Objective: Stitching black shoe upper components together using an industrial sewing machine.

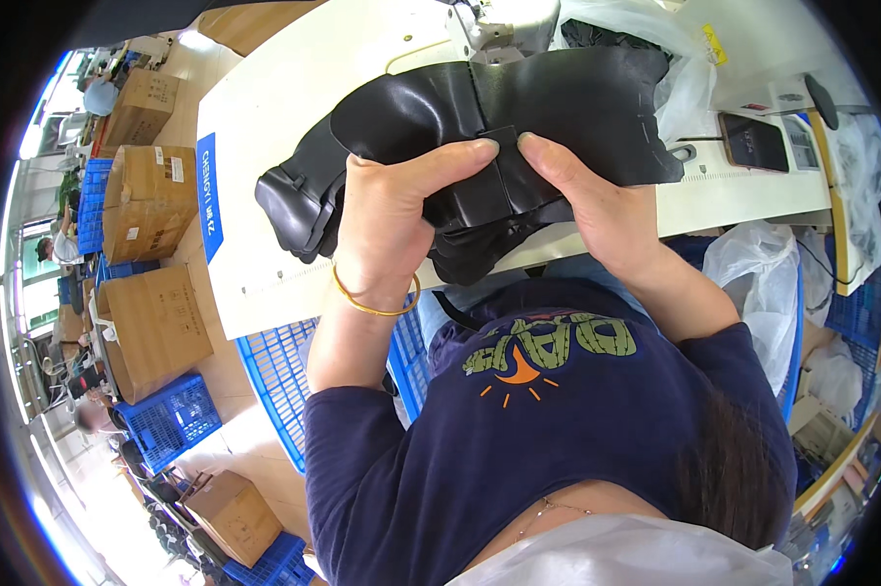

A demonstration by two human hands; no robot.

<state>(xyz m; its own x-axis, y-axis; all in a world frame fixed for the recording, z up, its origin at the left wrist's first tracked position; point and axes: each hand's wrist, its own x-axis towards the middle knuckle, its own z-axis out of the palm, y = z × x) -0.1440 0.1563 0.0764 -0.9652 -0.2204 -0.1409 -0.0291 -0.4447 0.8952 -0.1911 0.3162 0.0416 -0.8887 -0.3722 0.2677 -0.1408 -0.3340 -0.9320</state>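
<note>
A glossy black leather-like panel [577, 103], shaped like a shoe upper and with a seam down its middle, is held up over the front of the white table [265, 107]. My left hand [387, 215] grips it from the left, thumb pressed beside the seam at a small folded tab. From the right, my right hand [602, 210] grips it too, its thumb close to the other thumb. The fingers of both hands are mostly hidden behind the panel. More black pieces [299, 210] lie bunched under and left of it.
A sewing machine head [509, 29] stands just beyond the panel. On the right lie a phone [753, 142] and clear plastic bags [753, 273]. Blue crates [274, 381] sit below the table edge; cardboard boxes [147, 205] line the floor at left.
</note>
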